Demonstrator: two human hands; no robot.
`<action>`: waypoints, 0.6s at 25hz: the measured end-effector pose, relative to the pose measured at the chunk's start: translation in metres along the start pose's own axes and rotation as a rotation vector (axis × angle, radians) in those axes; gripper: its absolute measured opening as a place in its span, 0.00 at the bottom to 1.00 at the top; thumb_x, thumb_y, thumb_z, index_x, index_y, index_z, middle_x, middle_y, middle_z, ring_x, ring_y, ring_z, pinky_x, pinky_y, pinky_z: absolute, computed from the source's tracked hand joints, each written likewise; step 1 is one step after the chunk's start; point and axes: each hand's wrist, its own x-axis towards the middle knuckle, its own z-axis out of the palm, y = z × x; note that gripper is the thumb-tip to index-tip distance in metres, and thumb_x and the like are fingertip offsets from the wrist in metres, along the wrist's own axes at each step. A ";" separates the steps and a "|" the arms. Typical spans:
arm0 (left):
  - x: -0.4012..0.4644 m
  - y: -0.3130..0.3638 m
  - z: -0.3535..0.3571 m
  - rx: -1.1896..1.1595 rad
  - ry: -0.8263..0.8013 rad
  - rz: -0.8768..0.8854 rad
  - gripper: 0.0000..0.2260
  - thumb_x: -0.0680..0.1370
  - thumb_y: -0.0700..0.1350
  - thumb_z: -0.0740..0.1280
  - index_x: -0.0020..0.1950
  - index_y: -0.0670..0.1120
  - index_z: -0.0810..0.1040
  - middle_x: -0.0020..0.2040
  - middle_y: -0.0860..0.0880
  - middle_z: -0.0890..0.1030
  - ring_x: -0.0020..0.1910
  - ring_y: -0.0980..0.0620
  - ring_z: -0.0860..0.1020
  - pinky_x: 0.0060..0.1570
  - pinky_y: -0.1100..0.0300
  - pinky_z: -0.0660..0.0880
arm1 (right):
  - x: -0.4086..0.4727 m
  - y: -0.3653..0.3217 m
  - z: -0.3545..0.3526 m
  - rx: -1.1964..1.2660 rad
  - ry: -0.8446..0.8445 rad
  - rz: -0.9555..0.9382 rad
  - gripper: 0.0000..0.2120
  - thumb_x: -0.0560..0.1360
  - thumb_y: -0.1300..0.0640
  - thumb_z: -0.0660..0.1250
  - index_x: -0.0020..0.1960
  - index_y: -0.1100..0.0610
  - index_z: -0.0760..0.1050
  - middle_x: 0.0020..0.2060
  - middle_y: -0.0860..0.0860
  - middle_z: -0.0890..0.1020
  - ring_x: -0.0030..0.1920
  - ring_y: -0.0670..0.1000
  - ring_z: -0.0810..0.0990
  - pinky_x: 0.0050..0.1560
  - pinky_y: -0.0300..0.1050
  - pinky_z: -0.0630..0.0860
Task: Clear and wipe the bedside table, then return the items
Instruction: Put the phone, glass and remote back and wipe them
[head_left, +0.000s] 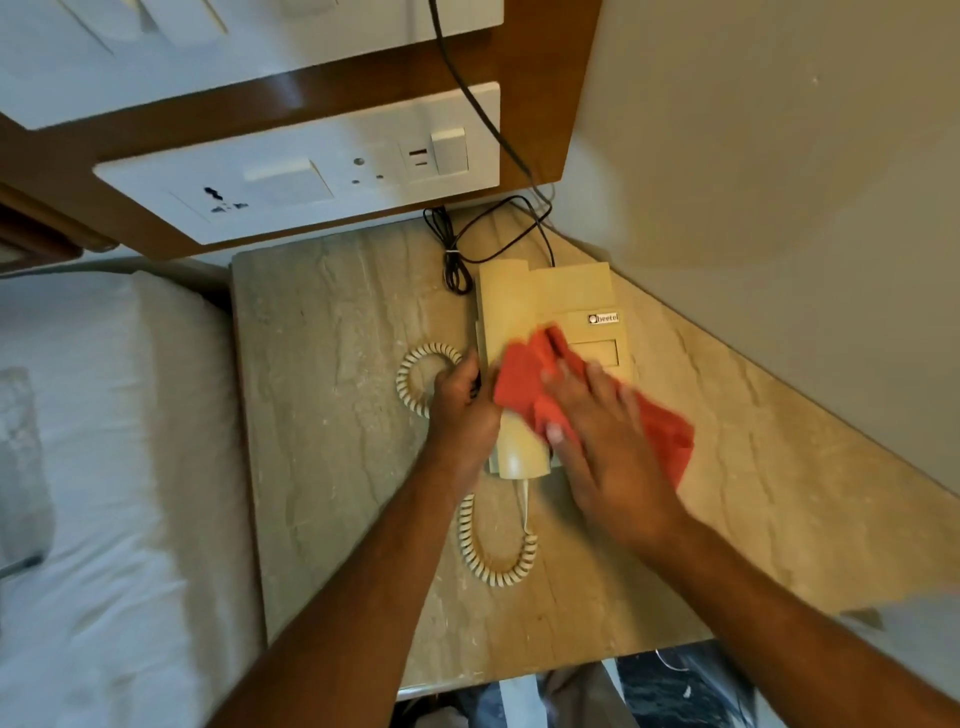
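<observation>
Your right hand (597, 431) lies flat, fingers spread, pressing the red cloth (530, 384) on the phone (550, 306). Your left hand (462, 405) grips the phone's left edge. Phone sits near the bedside table's (322, 415) back right corner. Risk: a hard wipe could knock the handset (511, 332) off, or snag the coiled cord (493, 561).

the phone (571, 296) sits toward the back right of the counter (332, 415). its coiled cord (498, 561) loops in front of the phone and off to its left. a bundled cable (452, 260) lies just behind the phone's left corner. the bed (104, 467) is left of the phone, the socket panel (311, 171) behind it.
</observation>
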 end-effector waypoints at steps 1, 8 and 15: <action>0.001 -0.002 -0.001 0.000 -0.001 -0.011 0.20 0.73 0.65 0.66 0.57 0.53 0.81 0.59 0.36 0.79 0.50 0.46 0.83 0.45 0.51 0.81 | -0.016 0.009 0.008 -0.084 -0.032 -0.013 0.24 0.83 0.39 0.44 0.78 0.38 0.50 0.78 0.39 0.50 0.79 0.43 0.39 0.79 0.57 0.41; 0.000 -0.001 0.016 0.044 0.061 0.030 0.24 0.74 0.64 0.64 0.59 0.48 0.79 0.58 0.34 0.78 0.47 0.46 0.81 0.48 0.55 0.81 | 0.108 0.024 -0.026 -0.196 0.269 0.127 0.25 0.84 0.47 0.53 0.78 0.55 0.61 0.78 0.56 0.62 0.79 0.62 0.52 0.77 0.62 0.54; -0.014 0.025 0.018 0.403 0.065 -0.026 0.27 0.82 0.59 0.58 0.79 0.48 0.63 0.73 0.40 0.64 0.69 0.39 0.69 0.66 0.46 0.72 | 0.040 0.028 -0.010 -0.045 0.331 0.191 0.26 0.83 0.42 0.53 0.79 0.50 0.61 0.77 0.55 0.65 0.76 0.57 0.64 0.75 0.51 0.59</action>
